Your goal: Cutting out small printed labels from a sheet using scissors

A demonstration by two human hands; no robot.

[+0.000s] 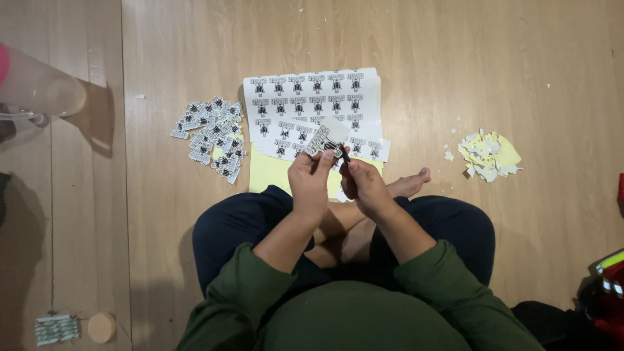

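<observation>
I sit cross-legged on a wooden floor. My left hand (311,181) holds up a small strip of printed stickers (325,138) by its lower edge. My right hand (362,183) pinches a small dark piece (342,153) at the strip's lower right corner, fingers closed on it. Just beyond both hands lies a white sheet of printed stickers (312,97) on top of a yellow backing sheet (273,170). A heap of cut-out stickers (211,135) sits to the left of the sheet.
A pile of yellow and white paper scraps (489,156) lies on the floor at the right. A translucent cylinder (39,88) is at upper left. A small round wooden piece (101,326) and a striped bundle (56,328) lie at lower left. Red and black things (608,286) sit at the right edge.
</observation>
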